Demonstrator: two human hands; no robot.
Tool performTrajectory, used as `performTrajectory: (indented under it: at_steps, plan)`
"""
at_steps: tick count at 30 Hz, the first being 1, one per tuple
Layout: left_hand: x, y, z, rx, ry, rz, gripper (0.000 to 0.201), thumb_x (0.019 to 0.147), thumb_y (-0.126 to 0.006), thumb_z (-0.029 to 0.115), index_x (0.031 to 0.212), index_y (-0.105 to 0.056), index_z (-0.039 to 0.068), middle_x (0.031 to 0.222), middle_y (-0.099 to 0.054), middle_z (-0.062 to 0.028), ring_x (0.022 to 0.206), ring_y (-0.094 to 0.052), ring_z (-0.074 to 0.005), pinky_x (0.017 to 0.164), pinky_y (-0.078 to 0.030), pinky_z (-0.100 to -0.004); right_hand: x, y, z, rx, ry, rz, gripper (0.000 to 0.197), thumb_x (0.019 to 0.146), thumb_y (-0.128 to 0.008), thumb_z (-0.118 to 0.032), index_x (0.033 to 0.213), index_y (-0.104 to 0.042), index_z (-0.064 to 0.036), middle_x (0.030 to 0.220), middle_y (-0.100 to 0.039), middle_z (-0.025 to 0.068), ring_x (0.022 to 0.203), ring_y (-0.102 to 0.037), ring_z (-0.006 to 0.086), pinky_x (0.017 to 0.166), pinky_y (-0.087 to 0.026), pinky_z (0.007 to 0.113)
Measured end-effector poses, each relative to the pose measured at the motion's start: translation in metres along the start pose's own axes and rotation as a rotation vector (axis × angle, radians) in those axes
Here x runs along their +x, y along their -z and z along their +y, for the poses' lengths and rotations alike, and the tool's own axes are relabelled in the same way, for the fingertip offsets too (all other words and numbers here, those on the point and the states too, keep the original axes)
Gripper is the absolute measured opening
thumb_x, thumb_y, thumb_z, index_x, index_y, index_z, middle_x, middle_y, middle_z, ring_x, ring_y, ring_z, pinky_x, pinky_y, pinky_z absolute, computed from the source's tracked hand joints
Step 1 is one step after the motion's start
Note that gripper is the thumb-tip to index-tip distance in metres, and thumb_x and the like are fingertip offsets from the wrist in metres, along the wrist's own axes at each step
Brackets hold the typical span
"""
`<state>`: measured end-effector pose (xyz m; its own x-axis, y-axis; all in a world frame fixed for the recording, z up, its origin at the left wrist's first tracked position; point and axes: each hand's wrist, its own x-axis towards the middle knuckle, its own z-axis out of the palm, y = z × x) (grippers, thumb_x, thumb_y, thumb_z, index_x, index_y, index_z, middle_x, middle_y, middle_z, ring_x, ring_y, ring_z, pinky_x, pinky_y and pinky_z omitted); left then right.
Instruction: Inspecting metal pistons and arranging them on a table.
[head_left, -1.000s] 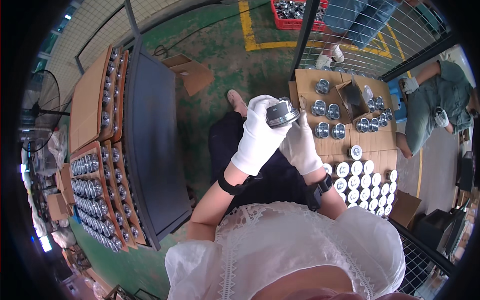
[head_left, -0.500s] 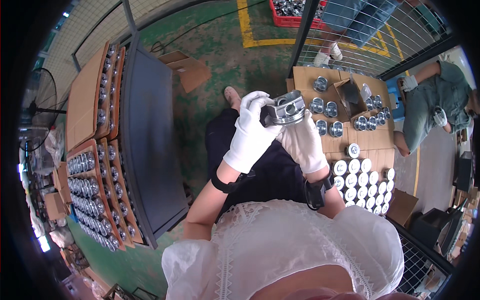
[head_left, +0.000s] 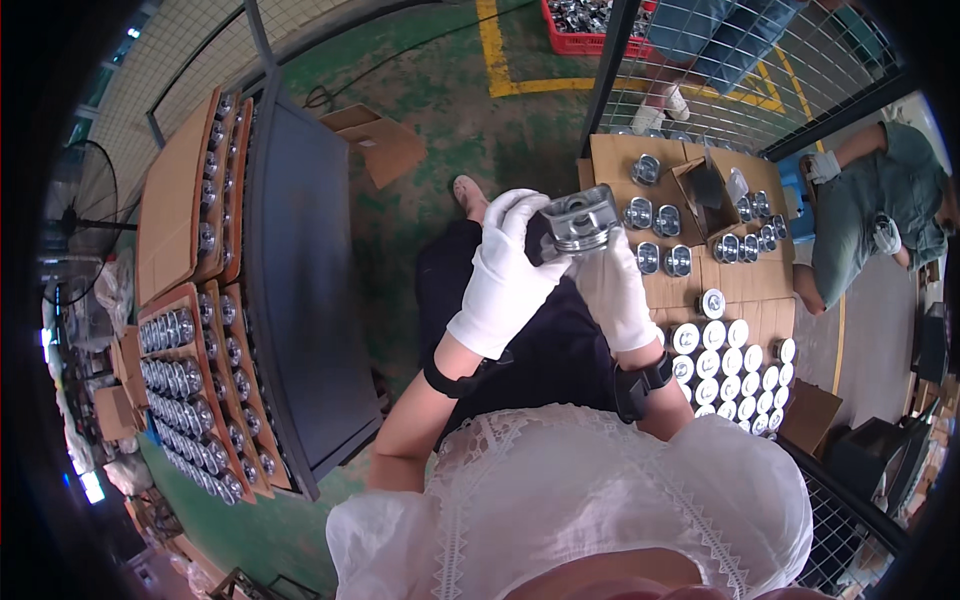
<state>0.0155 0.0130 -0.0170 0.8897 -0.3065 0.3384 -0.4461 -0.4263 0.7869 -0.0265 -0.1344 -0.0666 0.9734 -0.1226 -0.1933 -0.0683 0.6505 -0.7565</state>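
Pinching the silver piston (head_left: 584, 220) beside the left edge of the counter (head_left: 750, 300), the left hand (head_left: 505, 280) has a sure grip, the right hand's (head_left: 617, 295) partly hidden and unreadable, with rowed pistons (head_left: 706, 362) already on the counter and this one, seemingly mid-handling, not yet down.

Beside the left post of the wire fence (head_left: 750, 115) sits a red crate (head_left: 585, 45). A bent yellow line (head_left: 540, 89) runs over the green floor (head_left: 455, 130) left of the fence, with a dark cable (head_left: 400, 66) and folded cardboard (head_left: 397, 150) farther left. Behind the fence's mesh shows a person in blue denim (head_left: 745, 45). Right of the fence's lower end are a blue stool (head_left: 797, 217) and a person in greenish clothes (head_left: 865, 215). Far left of the fence stands a round fan (head_left: 72, 215).
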Motion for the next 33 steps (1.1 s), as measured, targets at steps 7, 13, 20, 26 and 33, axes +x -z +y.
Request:
performTrajectory:
  at_steps: [7, 13, 20, 26, 33]
  plan:
    - [-0.026, -0.002, -0.024, 0.075, 0.131, -0.05, 0.068, 0.071, -0.087, 0.005, 0.132, -0.057, 0.007, 0.139, -0.052, -0.0131, 0.125, -0.06, -0.0291, 0.104, -0.054, -0.0379, 0.005, 0.005, 0.004, -0.605, 0.492, 0.331, 0.076, 0.075, -0.088, -0.008, 0.137, -0.044, -0.0042, 0.122, -0.063, 0.0121, 0.111, -0.066, 0.022, 0.094, -0.056, 0.034]
    - [-0.04, 0.004, -0.045, 0.111, 0.149, -0.07, 0.066, 0.073, -0.087, 0.008, 0.132, -0.057, 0.005, 0.14, -0.052, -0.0132, 0.125, -0.06, -0.0317, 0.104, -0.053, -0.0412, 0.001, 0.009, 0.0, -0.928, 0.659, 0.464, 0.078, 0.072, -0.088, -0.004, 0.136, -0.043, -0.0054, 0.128, -0.055, 0.0117, 0.117, -0.058, 0.0205, 0.097, -0.053, 0.036]
    - [-0.048, 0.011, -0.054, 0.149, 0.201, -0.098, 0.062, 0.075, -0.086, 0.006, 0.131, -0.059, 0.002, 0.141, -0.05, -0.0116, 0.128, -0.058, -0.0279, 0.106, -0.051, -0.0402, 0.006, 0.018, -0.002, -1.036, 0.708, 0.576, 0.082, 0.067, -0.091, -0.006, 0.133, -0.043, -0.0023, 0.125, -0.054, 0.0152, 0.116, -0.059, 0.0281, 0.099, -0.052, 0.04]
    - [-0.051, 0.018, -0.056, 0.17, 0.214, -0.122, 0.061, 0.077, -0.085, 0.006, 0.132, -0.059, 0.002, 0.143, -0.049, -0.0119, 0.129, -0.057, -0.0277, 0.108, -0.049, -0.0403, 0.006, 0.023, -0.001, -0.881, 0.628, 0.604, 0.081, 0.068, -0.091, -0.005, 0.132, -0.043, -0.003, 0.128, -0.052, 0.0158, 0.117, -0.058, 0.0262, 0.097, -0.054, 0.04]
    - [-0.051, 0.02, -0.056, 0.163, 0.24, -0.124, 0.06, 0.078, -0.084, 0.007, 0.132, -0.059, 0.001, 0.144, -0.048, -0.0119, 0.13, -0.056, -0.0272, 0.109, -0.048, -0.0405, 0.008, 0.021, -0.001, -0.453, 0.543, 0.496, 0.082, 0.074, -0.087, 0.001, 0.136, -0.035, -0.0056, 0.126, -0.049, 0.0142, 0.113, -0.059, 0.0203, 0.095, -0.056, 0.036]
